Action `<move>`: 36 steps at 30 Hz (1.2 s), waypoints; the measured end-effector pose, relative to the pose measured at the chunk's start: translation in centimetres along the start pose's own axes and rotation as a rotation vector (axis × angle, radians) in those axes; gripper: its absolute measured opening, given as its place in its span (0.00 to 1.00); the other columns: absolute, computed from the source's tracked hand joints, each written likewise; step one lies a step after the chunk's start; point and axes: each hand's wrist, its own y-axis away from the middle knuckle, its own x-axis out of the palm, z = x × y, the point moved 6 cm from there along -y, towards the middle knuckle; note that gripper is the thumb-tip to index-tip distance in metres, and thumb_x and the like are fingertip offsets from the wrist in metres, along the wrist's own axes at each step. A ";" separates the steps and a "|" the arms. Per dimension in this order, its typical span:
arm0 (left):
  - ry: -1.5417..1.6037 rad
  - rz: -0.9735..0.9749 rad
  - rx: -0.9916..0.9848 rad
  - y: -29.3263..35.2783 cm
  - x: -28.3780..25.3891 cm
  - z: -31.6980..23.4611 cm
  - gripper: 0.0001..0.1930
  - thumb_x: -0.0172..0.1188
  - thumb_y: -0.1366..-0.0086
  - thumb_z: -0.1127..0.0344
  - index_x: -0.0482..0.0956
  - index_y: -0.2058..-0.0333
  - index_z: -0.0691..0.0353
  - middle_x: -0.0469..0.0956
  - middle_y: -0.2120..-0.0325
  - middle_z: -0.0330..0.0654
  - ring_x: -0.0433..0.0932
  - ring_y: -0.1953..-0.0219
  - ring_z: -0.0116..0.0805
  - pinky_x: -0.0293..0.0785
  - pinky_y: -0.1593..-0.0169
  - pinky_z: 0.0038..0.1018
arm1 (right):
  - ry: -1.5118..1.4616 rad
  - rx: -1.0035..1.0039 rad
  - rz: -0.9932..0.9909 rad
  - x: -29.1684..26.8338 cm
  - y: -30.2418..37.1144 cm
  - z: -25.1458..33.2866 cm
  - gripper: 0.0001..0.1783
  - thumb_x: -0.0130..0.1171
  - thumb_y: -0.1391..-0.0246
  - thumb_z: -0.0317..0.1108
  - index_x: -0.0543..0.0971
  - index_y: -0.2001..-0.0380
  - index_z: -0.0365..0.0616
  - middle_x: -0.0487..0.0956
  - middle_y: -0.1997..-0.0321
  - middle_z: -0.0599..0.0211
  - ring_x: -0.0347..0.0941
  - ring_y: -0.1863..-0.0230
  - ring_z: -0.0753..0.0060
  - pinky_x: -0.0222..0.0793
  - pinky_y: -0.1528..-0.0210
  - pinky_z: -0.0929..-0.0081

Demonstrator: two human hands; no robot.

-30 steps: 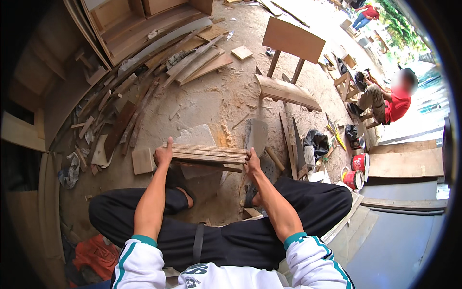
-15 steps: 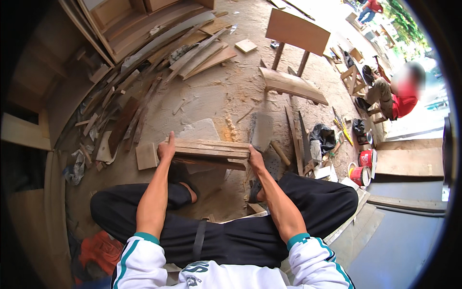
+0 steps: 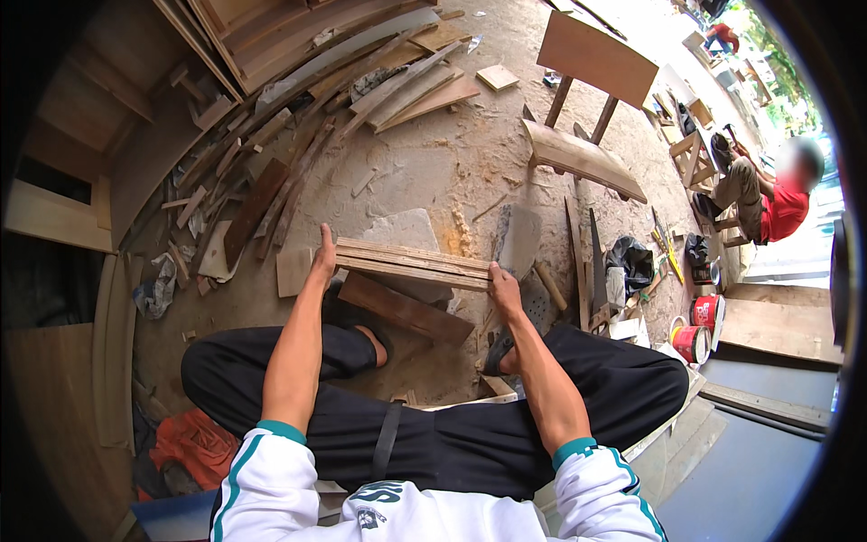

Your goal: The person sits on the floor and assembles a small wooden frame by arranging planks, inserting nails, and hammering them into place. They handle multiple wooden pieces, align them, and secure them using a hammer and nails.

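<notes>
Head view: wooden strips (image 3: 411,262) lengthwise between left fingers (image 3: 326,237) and right fingers (image 3: 496,272).

Pale wooden strips (image 3: 413,263), long and thin, bundled lengthwise, layered edges showing, dark seams between. Spans the gap from left fingers (image 3: 327,253) to right fingers (image 3: 498,278), an end gripped at each; slants, right-finger end lower in view.

The person's left hand (image 3: 323,256) grips the left end of a stack of wooden strips (image 3: 414,262), and the right hand (image 3: 503,288) grips its right end. Just below the stack shows a dark brown board (image 3: 406,310); beyond the stack lie scrap boards (image 3: 421,101); well apart to its right sits a co-worker in a red shirt (image 3: 785,213)
</notes>
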 end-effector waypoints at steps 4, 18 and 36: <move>-0.244 -0.119 0.068 2.0 1.8 -2.1 0.48 0.43 0.39 0.25 0.73 0.45 0.72 0.70 0.43 0.61 0.66 0.37 0.51 0.60 0.37 0.38 | 0.079 0.018 -0.035 -0.9 0.0 -0.5 0.33 0.48 0.37 0.59 0.80 0.60 0.33 0.81 0.67 0.55 0.74 0.62 0.65 0.67 0.54 0.69; -0.538 -0.262 0.251 3.6 2.3 -3.3 0.48 0.44 0.42 0.22 0.81 0.59 0.73 0.80 0.62 0.64 0.77 0.52 0.60 0.70 0.50 0.44 | -0.512 0.251 0.135 0.0 0.2 -2.5 0.29 0.41 0.33 0.57 0.78 0.50 0.44 0.79 0.55 0.74 0.71 0.53 0.76 0.61 0.46 0.73; -0.514 -0.313 0.321 3.5 2.0 -3.5 0.47 0.49 0.44 0.23 0.80 0.61 0.73 0.80 0.63 0.64 0.78 0.54 0.61 0.71 0.53 0.46 | 0.319 -0.292 -0.183 -1.5 2.1 5.7 0.20 0.54 0.38 0.43 0.77 0.64 0.31 0.79 0.63 0.51 0.73 0.59 0.52 0.66 0.53 0.63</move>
